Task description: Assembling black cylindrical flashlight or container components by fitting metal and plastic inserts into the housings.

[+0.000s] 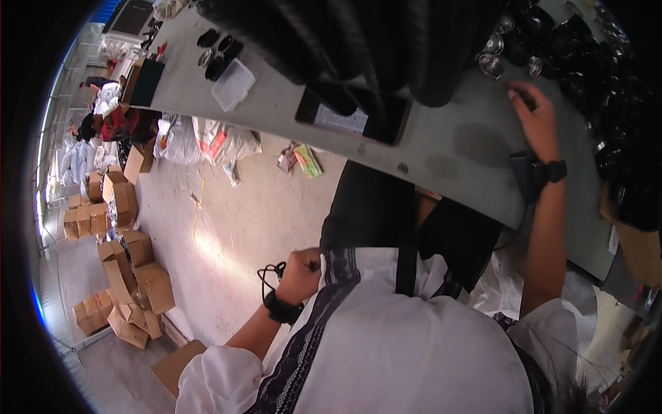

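Observation:
My right hand (536, 119) is over the grey table at the right, fingers loosely bent and a gap between thumb and fingers; nothing shows in it. Just beyond its fingertips lie small round silvery metal pieces (491, 65). A black band with a dark block (524, 176) sits at that wrist. My left hand (301, 276) is closed into a fist beside the black lace trim of the white shirt, below the table edge. A thin black cable (270, 274) loops out next to it. Whatever the fist holds, if anything, is hidden.
Tall dark cylinders (441, 48) loom close, partly covering a phone-like device (352, 114) on the table (276, 114). A clear plastic box (233, 84) stands farther left. Shiny black pieces (586, 69) heap at right. Cardboard boxes (153, 286) and bags (231, 141) lie on the floor.

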Demonstrator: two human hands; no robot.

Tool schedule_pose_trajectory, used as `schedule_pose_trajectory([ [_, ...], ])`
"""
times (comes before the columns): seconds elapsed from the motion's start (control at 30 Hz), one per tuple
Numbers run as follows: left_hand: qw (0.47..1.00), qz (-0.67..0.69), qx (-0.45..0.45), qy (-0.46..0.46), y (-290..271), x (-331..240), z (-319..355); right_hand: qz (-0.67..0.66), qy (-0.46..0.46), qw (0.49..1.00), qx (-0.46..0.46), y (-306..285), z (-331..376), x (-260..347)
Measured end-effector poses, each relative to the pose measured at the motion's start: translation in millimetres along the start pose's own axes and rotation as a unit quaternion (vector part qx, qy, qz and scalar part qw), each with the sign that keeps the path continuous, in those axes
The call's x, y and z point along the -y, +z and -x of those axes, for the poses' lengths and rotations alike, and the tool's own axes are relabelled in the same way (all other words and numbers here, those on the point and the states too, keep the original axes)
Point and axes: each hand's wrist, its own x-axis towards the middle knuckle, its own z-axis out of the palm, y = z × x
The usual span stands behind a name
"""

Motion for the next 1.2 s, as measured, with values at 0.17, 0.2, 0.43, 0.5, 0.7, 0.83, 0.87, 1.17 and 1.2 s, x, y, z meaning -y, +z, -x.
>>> schedule_pose_trajectory([
  [0.17, 0.951, 0.216, 0.124, -0.183, -53.3, -16.6, -24.9, 0.017, 0.022, 1.0, 0.013, -1.2, 2.6, 3.6],
  [0.2, 0.947, 0.249, 0.098, -0.175, -63.0, -20.7, -29.6, 0.016, 0.022, 1.0, 0.015, -0.7, 3.6, 2.6],
  [0.43, 0.932, 0.351, 0.081, -0.047, -61.6, -87.6, -80.5, -0.097, 0.029, 0.995, -0.018, -12.8, 17.6, 9.8],
  [0.5, 0.913, 0.379, 0.149, -0.023, -46.5, -104.0, -95.6, -0.118, 0.013, 0.993, -0.028, -14.6, 32.0, 31.8],
  [0.7, 0.878, 0.38, 0.29, 0.014, 14.5, -155.9, -126.6, -0.187, -0.037, 0.972, 0.136, -10.4, 116.2, 105.5],
  [0.83, 0.845, 0.446, 0.295, 0.019, 55.0, -186.4, -129.3, -0.107, -0.046, 0.991, 0.059, 5.0, 145.7, 106.9],
  [0.87, 0.844, 0.446, 0.297, 0.029, 61.4, -189.5, -131.7, -0.137, -0.003, 0.99, 0.035, 6.3, 150.6, 107.4],
  [1.17, 0.819, 0.448, 0.359, -0.011, 95.5, -185.0, -145.3, -0.266, 0.043, 0.958, -0.101, 12.6, 161.9, 83.0],
  [1.2, 0.812, 0.455, 0.364, -0.028, 96.4, -185.3, -145.6, -0.265, 0.032, 0.958, -0.106, 12.1, 162.1, 78.1],
])
